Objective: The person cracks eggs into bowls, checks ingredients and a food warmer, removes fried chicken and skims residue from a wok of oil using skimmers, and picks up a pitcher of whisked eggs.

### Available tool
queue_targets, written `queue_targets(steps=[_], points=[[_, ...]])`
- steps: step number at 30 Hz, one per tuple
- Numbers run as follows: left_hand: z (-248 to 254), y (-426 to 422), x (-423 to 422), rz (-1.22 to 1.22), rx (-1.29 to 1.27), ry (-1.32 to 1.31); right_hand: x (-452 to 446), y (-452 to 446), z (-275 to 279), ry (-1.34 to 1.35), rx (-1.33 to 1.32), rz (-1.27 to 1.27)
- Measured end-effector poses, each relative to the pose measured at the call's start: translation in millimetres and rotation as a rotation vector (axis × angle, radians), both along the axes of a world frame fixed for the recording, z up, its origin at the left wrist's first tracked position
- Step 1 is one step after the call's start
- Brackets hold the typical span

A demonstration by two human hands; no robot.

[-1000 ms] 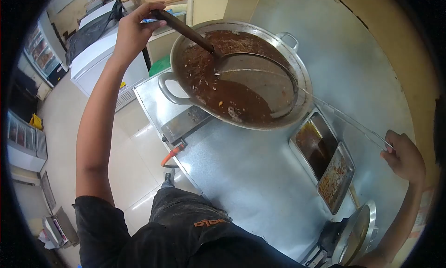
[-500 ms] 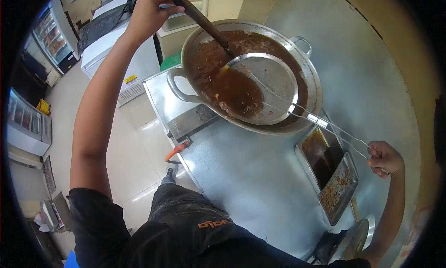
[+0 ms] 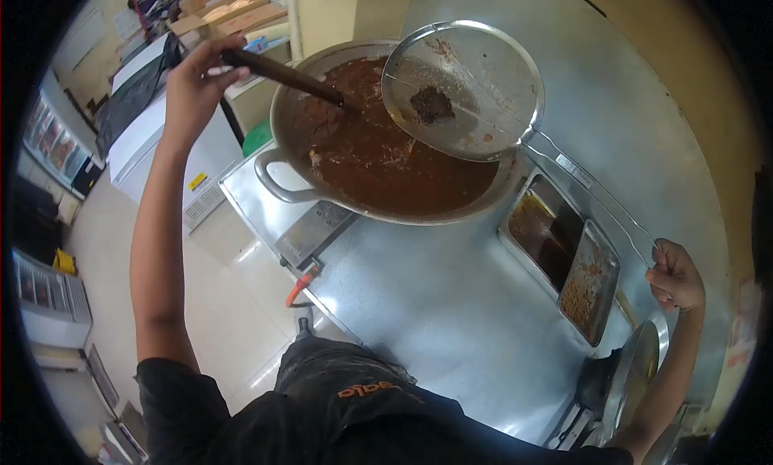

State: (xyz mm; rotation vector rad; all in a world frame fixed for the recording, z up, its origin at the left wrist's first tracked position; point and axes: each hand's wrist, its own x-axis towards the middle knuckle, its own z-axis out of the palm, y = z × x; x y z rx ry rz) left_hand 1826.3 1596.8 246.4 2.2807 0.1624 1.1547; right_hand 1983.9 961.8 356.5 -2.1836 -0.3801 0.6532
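Observation:
At the upper left, my left hand (image 3: 197,82) grips the dark handle (image 3: 282,72) of a utensil whose lower end is hidden in brown liquid. That liquid (image 3: 403,183) fills a wide metal pan (image 3: 280,147) with two side handles. My right hand (image 3: 675,276) is closed on the wire handle of a round mesh strainer (image 3: 491,103). The strainer is raised over the pan's right part, with a dark clump (image 3: 432,104) and small bits on its mesh.
Right of the pan on the metal table (image 3: 419,296) lie a tray with dark liquid (image 3: 543,231) and a smaller tray with crumbs (image 3: 592,284). Another round pan (image 3: 644,368) stands lower right. A burner control box (image 3: 314,233) with an orange hose (image 3: 299,286) sits at the table's left edge.
The strainer has come up out of the liquid and now hangs above the pan, with the dark clump showing on it. My left hand still holds the dark handle, which has shifted slightly.

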Motion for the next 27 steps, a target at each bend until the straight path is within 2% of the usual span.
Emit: queue_targets(steps=[6, 9, 12, 16, 18, 27], points=[[-11, -2, -17, -0.04, -0.039, -0.01, -61, 14, -21, 0.027, 0.137, -0.152], [-10, -11, -24, -0.11, -0.113, 0.036, -87, 29, -30, 0.013, 0.089, -0.26], [-15, -13, -28, -0.142, -0.122, 0.032, -108, 51, -32, 0.143, 0.111, -0.255], [-19, -17, -35, -0.166, -0.1, 0.046, -122, 57, -42, 0.083, 0.12, -0.247], [-22, -23, -41, -0.181, -0.106, 0.062, -131, 67, -48, 0.146, 0.145, -0.32], [-32, -70, -69, -0.102, -0.104, 0.13, -155, 87, -78, 0.113, 0.24, -0.427]])
